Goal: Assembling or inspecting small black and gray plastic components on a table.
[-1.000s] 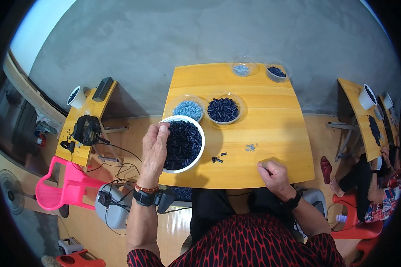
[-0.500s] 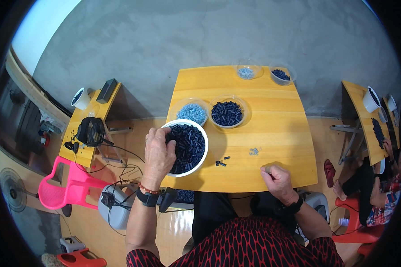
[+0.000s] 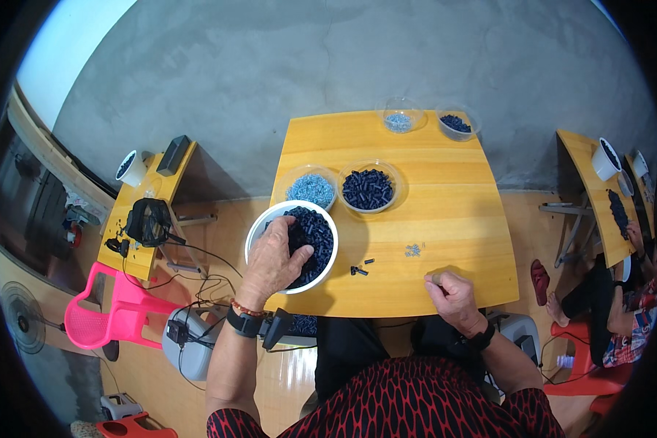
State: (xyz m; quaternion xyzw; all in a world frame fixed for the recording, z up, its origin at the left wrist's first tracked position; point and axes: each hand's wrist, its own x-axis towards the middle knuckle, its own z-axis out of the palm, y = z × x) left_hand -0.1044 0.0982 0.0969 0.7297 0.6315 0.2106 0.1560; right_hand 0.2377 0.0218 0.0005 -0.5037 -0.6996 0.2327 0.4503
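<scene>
My left hand [image 3: 271, 261] reaches into a white bucket [image 3: 252, 239] at the table's left front. Its thumb stands apart from the fingers over small dark blue cylindrical pieces [image 3: 315, 244], and some fingertips are hidden among them. By the table's front edge, my right hand [image 3: 452, 296] is curled closed; whatever it may hold is hidden. Several dark pieces [image 3: 360, 270] lie loose between the hands. A small cluster of light, shiny bits [image 3: 413, 250] rests on the wood beyond my right hand.
Behind the bucket stand clear bowls of light blue bits [image 3: 310, 188] and dark pieces [image 3: 369, 190]. Two more clear bowls [image 3: 399, 121] [image 3: 456, 125] sit at the table's far right. A pink chair [image 3: 113, 306] and cables are at left; another person's hand [image 3: 635, 235] is at right.
My left hand has moved inward over the bucket's dark pieces and its fingers have spread. My right hand stays closed in nearly the same place. The view has shifted slightly.
</scene>
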